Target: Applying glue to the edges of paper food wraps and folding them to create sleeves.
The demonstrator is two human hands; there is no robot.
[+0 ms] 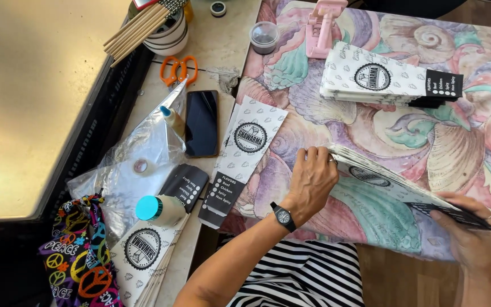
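A pastel shell-patterned cloth [456, 142] covers the counter. Both hands, left [312, 181] and right [468, 230], grip a stack of printed paper sleeves [382, 176] near the front edge; bare cloth lies beyond it.

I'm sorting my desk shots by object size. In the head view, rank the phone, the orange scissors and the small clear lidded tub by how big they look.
Largest to smallest:
1. phone
2. orange scissors
3. small clear lidded tub
The scissors and tub look close, and the tub lies farther off, so that pair is unsure.
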